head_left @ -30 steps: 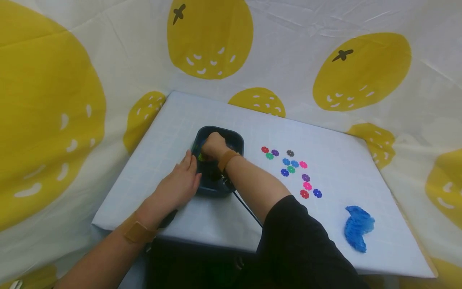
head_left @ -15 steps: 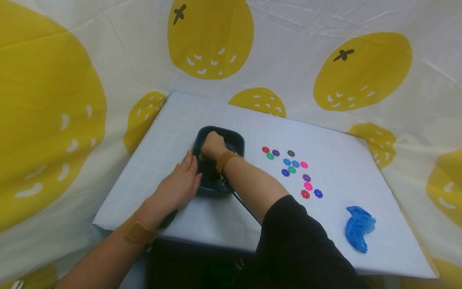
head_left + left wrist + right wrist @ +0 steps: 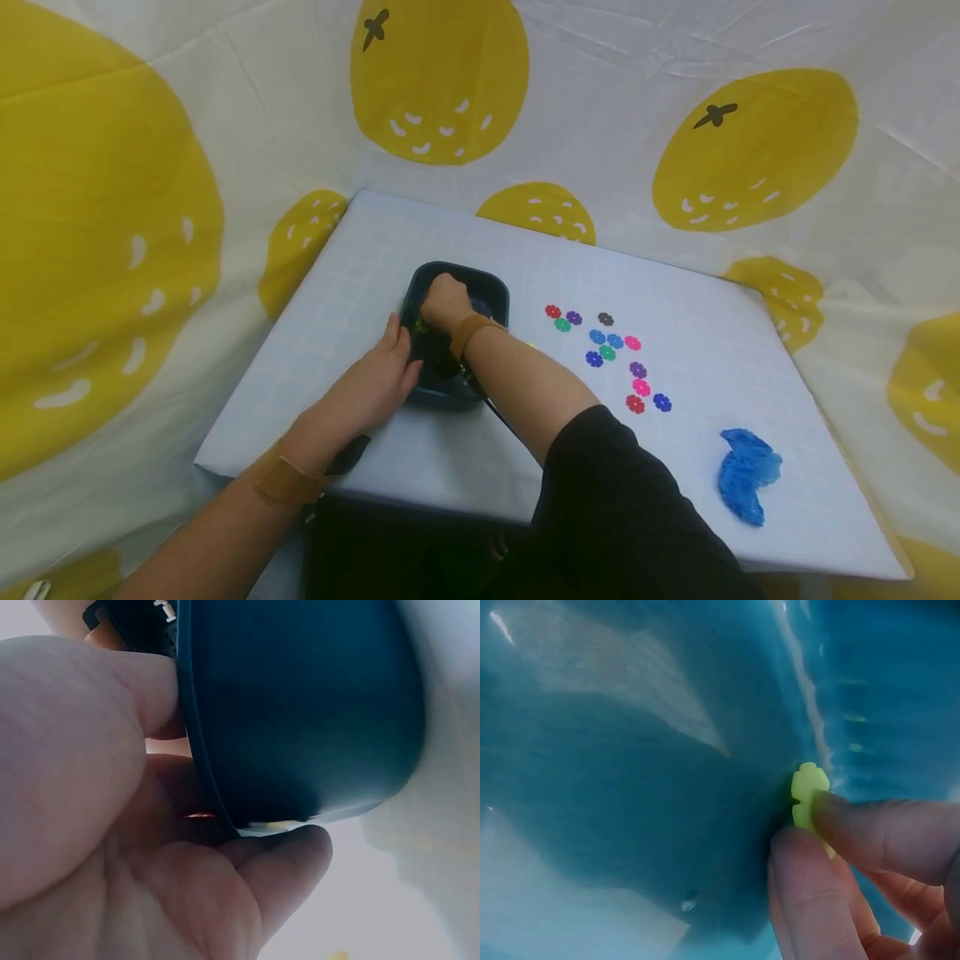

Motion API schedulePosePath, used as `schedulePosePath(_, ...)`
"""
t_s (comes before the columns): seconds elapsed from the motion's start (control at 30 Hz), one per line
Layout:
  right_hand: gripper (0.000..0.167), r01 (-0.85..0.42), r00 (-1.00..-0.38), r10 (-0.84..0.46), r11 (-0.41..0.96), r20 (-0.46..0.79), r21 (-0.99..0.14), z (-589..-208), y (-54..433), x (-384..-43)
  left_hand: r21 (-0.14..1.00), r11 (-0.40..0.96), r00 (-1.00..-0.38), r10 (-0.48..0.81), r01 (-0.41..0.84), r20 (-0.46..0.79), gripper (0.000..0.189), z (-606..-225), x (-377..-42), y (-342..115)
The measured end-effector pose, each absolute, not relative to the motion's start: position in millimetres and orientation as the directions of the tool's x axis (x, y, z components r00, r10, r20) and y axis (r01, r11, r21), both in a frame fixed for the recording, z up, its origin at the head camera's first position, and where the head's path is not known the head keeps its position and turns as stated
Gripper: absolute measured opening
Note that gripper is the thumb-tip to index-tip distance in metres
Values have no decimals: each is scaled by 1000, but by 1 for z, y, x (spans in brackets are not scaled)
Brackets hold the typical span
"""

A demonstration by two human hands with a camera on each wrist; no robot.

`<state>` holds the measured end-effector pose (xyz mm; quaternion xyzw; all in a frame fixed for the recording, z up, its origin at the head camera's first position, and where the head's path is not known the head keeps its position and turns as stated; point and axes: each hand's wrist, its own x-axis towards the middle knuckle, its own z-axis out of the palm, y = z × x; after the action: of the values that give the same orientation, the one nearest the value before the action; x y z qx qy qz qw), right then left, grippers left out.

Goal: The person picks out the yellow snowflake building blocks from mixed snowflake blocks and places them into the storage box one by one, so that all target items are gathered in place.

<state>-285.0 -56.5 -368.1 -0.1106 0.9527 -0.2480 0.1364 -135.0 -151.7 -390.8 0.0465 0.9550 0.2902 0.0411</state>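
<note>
A dark blue, round-cornered plastic tub [image 3: 444, 398] stands on the table, left of its middle. My left hand [image 3: 372, 379] holds the tub's left side; in the left wrist view its thumb and fingers lie on both sides of the rim, over the smooth outer wall. Down inside the tub, my right hand [image 3: 446, 302] pinches a yellow-green flower-shaped disc [image 3: 810, 787] between thumb and fingers. That disc is on edge, close by where the tub's floor meets its ribbed wall in the right wrist view. The head view shows the right fingertips hidden behind the hand.
Several flower-shaped discs [image 3: 607, 352] in red, purple, green, blue, pink and grey lie scattered right of the tub. Near the right front of the white table [image 3: 570, 492] sits a crumpled blue plastic bag [image 3: 746, 477]. A cloth with yellow fruit prints hangs behind.
A bit of yellow on the table now shows beside my right forearm, which has shifted slightly. My left fingers have spread a little at the rim. Both hands otherwise keep their places.
</note>
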Motion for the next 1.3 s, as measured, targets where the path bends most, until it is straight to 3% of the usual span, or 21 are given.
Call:
schedulePosePath(0.2,6,-171,-944,-285,854,-166,-491,-368,-48,-282,583,810,-991,122,65,-59,70,-391,-138,-147)
schedulePosePath(0.6,10,-144,-938,-273,869,-215,-473,-376,-35,-292,615,788,-989,117,39,-87,72,-396,-142,-138)
schedulePosePath(0.87,33,-174,-944,-282,867,-173,-467,-365,-20,-300,622,782,-992,102,35,-73,72,-399,-140,-136)
schedulePosePath(0.93,30,-187,-942,-292,870,-168,-457,-356,-15,-302,623,781,-993,102,43,-59,72,-398,-139,-136)
schedulePosePath(1.07,6,-202,-940,-307,852,-148,-484,-330,0,-300,621,781,-993,114,66,-38,72,-396,-139,-138)
schedulePosePath(1.3,5,-251,-936,-336,845,-105,-472,-296,41,-296,624,780,-994,100,54,-40,74,-390,-137,-149)
